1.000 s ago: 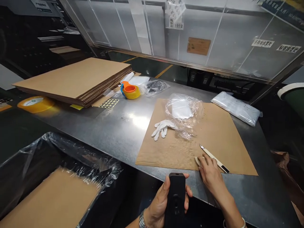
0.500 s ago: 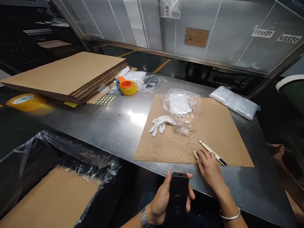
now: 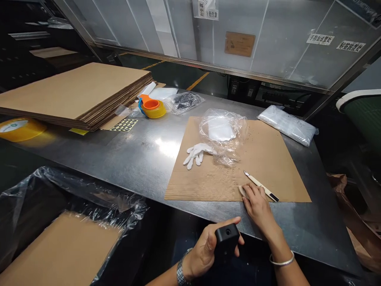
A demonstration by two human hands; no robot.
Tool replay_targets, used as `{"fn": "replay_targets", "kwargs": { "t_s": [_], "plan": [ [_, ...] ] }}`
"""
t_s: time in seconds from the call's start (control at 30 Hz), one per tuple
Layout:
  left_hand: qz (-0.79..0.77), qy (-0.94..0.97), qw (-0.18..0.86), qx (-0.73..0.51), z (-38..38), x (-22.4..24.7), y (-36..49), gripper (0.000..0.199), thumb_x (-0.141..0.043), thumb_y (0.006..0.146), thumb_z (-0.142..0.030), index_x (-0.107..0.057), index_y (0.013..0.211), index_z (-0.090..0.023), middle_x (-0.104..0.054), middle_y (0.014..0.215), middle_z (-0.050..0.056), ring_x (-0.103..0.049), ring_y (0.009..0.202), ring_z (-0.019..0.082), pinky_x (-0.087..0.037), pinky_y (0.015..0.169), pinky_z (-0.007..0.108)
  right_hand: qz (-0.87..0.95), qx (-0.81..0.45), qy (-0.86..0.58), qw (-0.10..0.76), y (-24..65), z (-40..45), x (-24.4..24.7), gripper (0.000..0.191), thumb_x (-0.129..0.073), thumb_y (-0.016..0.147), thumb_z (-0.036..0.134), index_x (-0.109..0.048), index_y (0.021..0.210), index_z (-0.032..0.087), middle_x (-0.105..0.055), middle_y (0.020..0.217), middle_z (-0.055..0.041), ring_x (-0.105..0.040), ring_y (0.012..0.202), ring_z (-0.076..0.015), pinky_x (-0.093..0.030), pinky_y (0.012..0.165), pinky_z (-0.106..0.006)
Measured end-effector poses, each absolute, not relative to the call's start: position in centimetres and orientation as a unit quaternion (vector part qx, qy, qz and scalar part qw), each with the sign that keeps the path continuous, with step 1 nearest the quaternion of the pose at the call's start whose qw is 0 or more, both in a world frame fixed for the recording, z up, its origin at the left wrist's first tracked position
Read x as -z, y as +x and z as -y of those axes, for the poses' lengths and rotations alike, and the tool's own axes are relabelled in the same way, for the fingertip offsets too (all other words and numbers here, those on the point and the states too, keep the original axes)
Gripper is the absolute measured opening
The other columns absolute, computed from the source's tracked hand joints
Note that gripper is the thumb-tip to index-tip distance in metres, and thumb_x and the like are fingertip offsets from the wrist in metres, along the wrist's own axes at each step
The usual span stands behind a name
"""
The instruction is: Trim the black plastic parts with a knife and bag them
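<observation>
My left hand (image 3: 204, 250) is wrapped round a black device (image 3: 227, 238) in front of the table edge. At the near edge of a cardboard sheet (image 3: 268, 151), the fingers of my right hand (image 3: 258, 206) are closed on a small beige piece (image 3: 243, 191). Just beyond those fingers lies a cream-handled knife (image 3: 262, 185), its blade pointing up and left. A white glove (image 3: 197, 154) rests on the sheet beside a crumpled clear bag (image 3: 222, 129) with white material inside.
Stacked cardboard (image 3: 80, 89) stands at the left, near yellow tape (image 3: 20, 129) and an orange tape dispenser (image 3: 152, 108). A wrapped packet (image 3: 287, 124) lies at the right. Below left is a plastic-lined bin (image 3: 38, 178) holding cardboard. A metal-framed panel (image 3: 184, 63) rises behind the table.
My left hand has tilted the black device, so its top end now faces the camera more. The view has shifted slightly; my right hand stays at the beige piece.
</observation>
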State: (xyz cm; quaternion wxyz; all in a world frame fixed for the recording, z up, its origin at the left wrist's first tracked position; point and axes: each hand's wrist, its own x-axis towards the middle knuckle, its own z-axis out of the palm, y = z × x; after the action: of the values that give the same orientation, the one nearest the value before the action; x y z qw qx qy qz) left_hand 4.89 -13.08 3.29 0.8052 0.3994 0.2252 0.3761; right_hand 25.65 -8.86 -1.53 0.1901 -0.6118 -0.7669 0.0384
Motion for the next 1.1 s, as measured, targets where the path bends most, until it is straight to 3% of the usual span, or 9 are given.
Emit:
{"fn": "replay_targets", "kwargs": {
  "t_s": [0.23,0.33,0.47,0.63,0.9,1.1],
  "plan": [
    [-0.239,0.201,0.867,-0.388,13.2,-3.5,5.8,0.069,-0.03,0.082,-0.066,-0.055,0.121,-0.015,-0.064,0.08,0.008,-0.061,0.06,0.015,-0.043,0.06,0.027,0.734,-0.021,-0.637,0.234,25.2,9.5,1.1,0.039,-0.041,0.088,0.024,-0.044,0.126,0.013,-0.046,0.128,-0.0168,-0.042,0.115,-0.0298,-0.041,0.092,-0.048],
    [-0.241,0.19,0.868,-0.39,13.0,-3.6,5.9,0.069,-0.031,0.082,-0.066,-0.055,0.121,-0.014,-0.063,0.08,0.009,-0.06,0.06,0.016,-0.043,0.06,0.028,0.701,-0.029,-0.649,0.293,24.5,11.0,-0.3,0.04,-0.04,0.09,0.026,-0.041,0.128,0.015,-0.05,0.124,-0.0149,-0.045,0.115,-0.0275,-0.042,0.092,-0.047],
    [-0.251,0.281,0.833,-0.405,12.7,-3.3,5.9,0.068,-0.04,0.078,-0.066,-0.055,0.122,-0.016,-0.062,0.085,0.009,-0.059,0.068,0.018,-0.043,0.067,0.032,0.672,-0.14,-0.624,0.374,23.0,13.8,-2.6,0.035,-0.045,0.089,0.024,-0.047,0.124,0.021,-0.058,0.113,-0.0108,-0.055,0.104,-0.0237,-0.05,0.081,-0.04],
    [-0.24,0.432,0.766,-0.411,12.4,-3.2,5.6,0.071,-0.046,0.074,-0.066,-0.051,0.127,-0.019,-0.061,0.091,0.01,-0.055,0.077,0.022,-0.042,0.077,0.038,0.681,-0.179,-0.572,0.42,21.9,16.1,-3.9,0.039,-0.049,0.085,0.015,-0.048,0.124,0.021,-0.059,0.11,-0.0105,-0.056,0.101,-0.0235,-0.051,0.081,-0.041],
    [-0.237,0.573,0.665,-0.416,12.2,-3.3,5.2,0.069,-0.044,0.075,-0.064,-0.05,0.128,-0.022,-0.058,0.091,0.011,-0.052,0.082,0.024,-0.04,0.079,0.038,0.685,-0.192,-0.546,0.442,21.9,16.7,-4.3,0.044,-0.048,0.082,0.008,-0.048,0.124,0.021,-0.06,0.11,-0.0101,-0.056,0.102,-0.0244,-0.051,0.079,-0.042],
    [-0.217,0.597,0.637,-0.436,12.1,-3.1,5.1,0.066,-0.054,0.069,-0.06,-0.05,0.128,-0.029,-0.058,0.096,0.011,-0.053,0.084,0.023,-0.04,0.08,0.036,0.689,-0.198,-0.537,0.445,21.8,16.7,-4.4,0.047,-0.047,0.081,0.004,-0.046,0.126,0.021,-0.059,0.11,-0.011,-0.054,0.102,-0.0248,-0.05,0.079,-0.043]
  ]
}}
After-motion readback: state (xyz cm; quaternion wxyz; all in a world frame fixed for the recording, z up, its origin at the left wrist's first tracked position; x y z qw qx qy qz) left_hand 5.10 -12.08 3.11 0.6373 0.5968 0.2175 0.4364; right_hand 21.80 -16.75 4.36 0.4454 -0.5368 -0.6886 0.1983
